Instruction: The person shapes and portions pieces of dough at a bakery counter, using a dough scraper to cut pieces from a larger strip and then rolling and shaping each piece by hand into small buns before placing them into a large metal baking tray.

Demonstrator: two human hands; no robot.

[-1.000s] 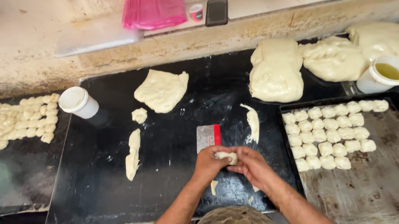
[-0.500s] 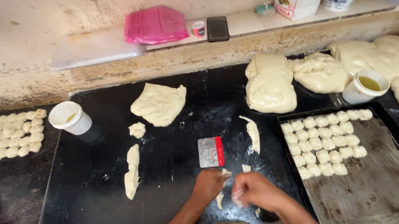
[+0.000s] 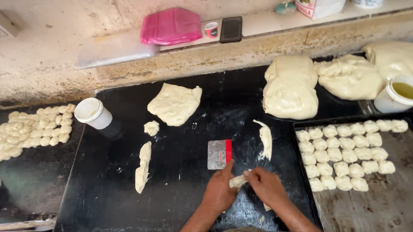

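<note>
Fingers of both the left hand (image 3: 219, 191) and right hand (image 3: 266, 185) pinched a small dough piece (image 3: 237, 181) near the bench's (image 3: 111, 197) front edge. Shaping seemed underway; next, the piece probably needed placing on the tray (image 3: 395, 219) at the bench's right edge.

The small piece of dough (image 3: 237, 181), worked close above the black worktop (image 3: 111, 197) a second ago, is now held between the left hand (image 3: 220, 190) and the right hand (image 3: 265, 184). Both hands are shifted lower in the view, slightly away from the red-handled scraper (image 3: 219, 154). The view itself is tilted, so more of the back ledge (image 3: 272, 25) is seen.
</note>
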